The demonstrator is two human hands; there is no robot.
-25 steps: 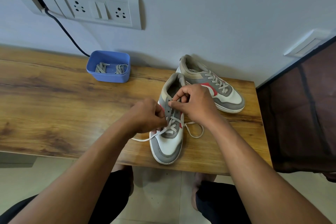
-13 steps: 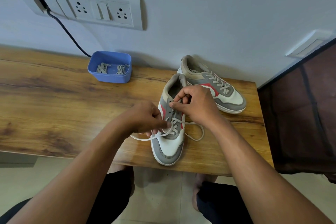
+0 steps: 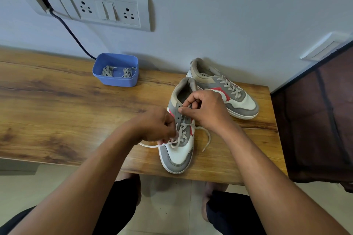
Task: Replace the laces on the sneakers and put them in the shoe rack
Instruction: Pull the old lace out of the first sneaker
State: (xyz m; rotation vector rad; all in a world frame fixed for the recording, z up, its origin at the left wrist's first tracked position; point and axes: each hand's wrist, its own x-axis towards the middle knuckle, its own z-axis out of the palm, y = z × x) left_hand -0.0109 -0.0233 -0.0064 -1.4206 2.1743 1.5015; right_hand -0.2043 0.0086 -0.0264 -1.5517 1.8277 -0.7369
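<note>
**Two hands on one sneaker at the table's front edge**

Your wooden table [image 3: 57, 112] runs along the wall, with a dark fabric-fronted unit [image 3: 315, 120] beside its right end. Two grey, white and red sneakers sit on the right part of the top. The far sneaker [image 3: 242, 101], laced, lies near the wall. The near sneaker [image 3: 177, 156] points its toe at you, at the front edge. Your right hand [image 3: 204, 108] has thumb and fingers curled onto the near sneaker's upper by the top eyelets. Your left hand [image 3: 154, 126] is closed round the pale lace [image 3: 181, 135] at the lower eyelets (only those are threaded). One lace end trails left on the wood and the other loops right. A blue tub [image 3: 116, 80] by the wall holds bundled spare laces [image 3: 108, 70].
</note>
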